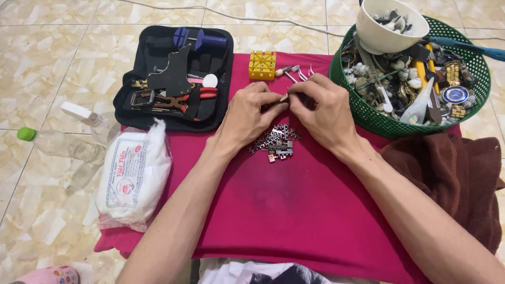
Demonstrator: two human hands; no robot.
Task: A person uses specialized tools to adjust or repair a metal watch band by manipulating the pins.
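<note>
Metal link point(284, 97) pinched between left hand point(247, 113) and right hand point(321, 110) fingertips.

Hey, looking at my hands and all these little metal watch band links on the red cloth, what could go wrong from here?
1. Both hands, left hand and right hand, pinch one small metal piece above the pile of loose links; a slip might drop it among them, where it would be hard to find.
2. The thin pin tools lie just beyond the fingers and may get nudged.
3. The green basket sits close to the right wrist and might get bumped.
</note>
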